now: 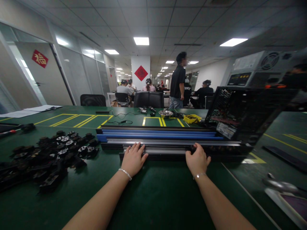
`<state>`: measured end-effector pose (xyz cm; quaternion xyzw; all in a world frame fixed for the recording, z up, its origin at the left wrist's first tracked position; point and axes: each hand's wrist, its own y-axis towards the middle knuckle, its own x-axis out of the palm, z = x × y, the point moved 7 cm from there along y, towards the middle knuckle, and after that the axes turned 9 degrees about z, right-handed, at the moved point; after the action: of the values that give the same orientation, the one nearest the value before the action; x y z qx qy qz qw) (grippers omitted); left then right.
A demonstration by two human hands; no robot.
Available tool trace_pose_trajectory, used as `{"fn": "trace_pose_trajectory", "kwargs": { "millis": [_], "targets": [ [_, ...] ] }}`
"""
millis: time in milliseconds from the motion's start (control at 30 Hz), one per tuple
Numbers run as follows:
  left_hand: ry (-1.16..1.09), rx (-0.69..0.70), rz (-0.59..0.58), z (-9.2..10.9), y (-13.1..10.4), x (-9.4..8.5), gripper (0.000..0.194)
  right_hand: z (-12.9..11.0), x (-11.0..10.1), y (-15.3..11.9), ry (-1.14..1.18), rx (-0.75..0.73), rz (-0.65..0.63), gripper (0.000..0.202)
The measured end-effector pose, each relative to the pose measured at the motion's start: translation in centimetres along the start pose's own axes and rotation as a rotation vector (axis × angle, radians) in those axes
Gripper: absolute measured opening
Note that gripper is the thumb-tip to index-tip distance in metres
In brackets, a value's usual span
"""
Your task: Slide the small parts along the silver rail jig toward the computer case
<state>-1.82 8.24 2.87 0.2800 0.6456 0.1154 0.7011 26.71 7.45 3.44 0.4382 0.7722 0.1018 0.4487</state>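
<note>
Head view: both hands (133, 158) reach forward, touching rails (165, 150).

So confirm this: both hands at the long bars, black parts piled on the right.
Wrong side: the head view shows the black parts piled on the left. The left hand and right hand are at the long bars.

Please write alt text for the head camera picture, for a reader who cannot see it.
A person's left hand and right hand are on long bars, some blue, on a green table. Loose black parts lie left; an open computer case stands right. Other people sit or stand farther back.
</note>
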Motion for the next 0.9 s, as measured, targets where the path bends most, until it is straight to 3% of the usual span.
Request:
{"fn": "trace_pose_trajectory", "kwargs": {
  "millis": [900],
  "targets": [
    [0.005,0.002,0.014,-0.08,-0.04,0.10,0.049,-0.22,0.34,0.02,0.071,-0.041,-0.026,0.052]
  ]
}}
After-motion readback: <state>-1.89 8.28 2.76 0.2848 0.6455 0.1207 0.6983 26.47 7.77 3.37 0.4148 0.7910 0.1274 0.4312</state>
